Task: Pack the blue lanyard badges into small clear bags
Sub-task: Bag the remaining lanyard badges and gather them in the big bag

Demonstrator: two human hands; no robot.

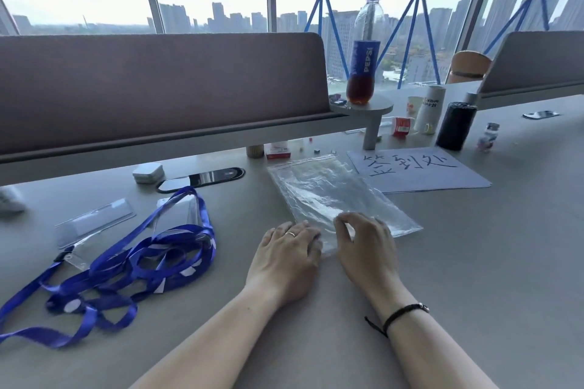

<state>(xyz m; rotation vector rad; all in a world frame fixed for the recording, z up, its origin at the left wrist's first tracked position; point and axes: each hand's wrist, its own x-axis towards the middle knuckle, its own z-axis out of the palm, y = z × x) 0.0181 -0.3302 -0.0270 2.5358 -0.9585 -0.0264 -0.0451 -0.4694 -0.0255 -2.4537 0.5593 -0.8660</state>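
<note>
A stack of clear zip bags (328,189) lies flat on the grey desk, just ahead of me. My left hand (284,257) rests palm down with its fingertips on the near corner of the bags. Just right of it, my right hand (366,246) pinches the near edge of the top bag with bent fingers. To the left lies a tangled heap of blue lanyards (126,265) with clear badge holders (94,224) clipped to them; both hands are well apart from that heap.
A paper sign with handwritten characters (417,170) lies right of the bags. A Pepsi bottle (363,54) stands on a small round shelf, with cups and a dark bottle (455,126) behind. A grey partition (158,85) runs along the desk's far side. A small tin (148,173) sits by a cable port.
</note>
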